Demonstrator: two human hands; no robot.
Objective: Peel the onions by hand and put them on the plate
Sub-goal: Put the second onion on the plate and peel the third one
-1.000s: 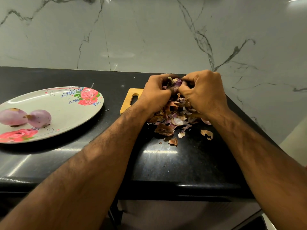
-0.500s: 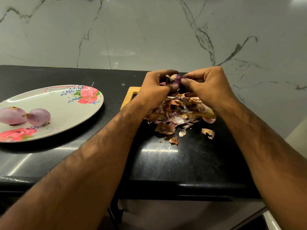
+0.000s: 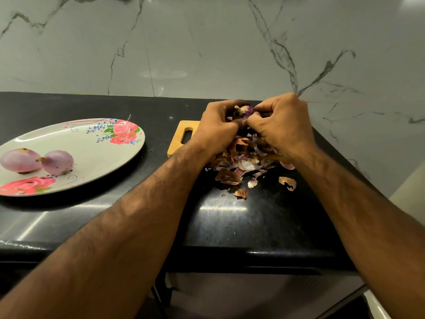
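Well left of the wooden cutting board, on the black countertop, sits an oval plate printed with pink roses. It carries one peeled onion and a second peeled onion, both pale purple and lying just beside each other on the side farthest from the board. Only the board's left end with its handle slot shows; the rest is hidden under arms and peelings. Above the board's middle, the left hand curls its fingers round a small red onion, which is raised off the board with papery skin hanging on it. Just right of that, the right hand meets the left, its thumb and fingertips pinching the same onion's skin. Beneath both hands a heap of brown and purple onion skins covers the board and spills onto the countertop in front of it, with a few loose scraps near the board's right end. Behind the board rises a grey-veined marble wall.
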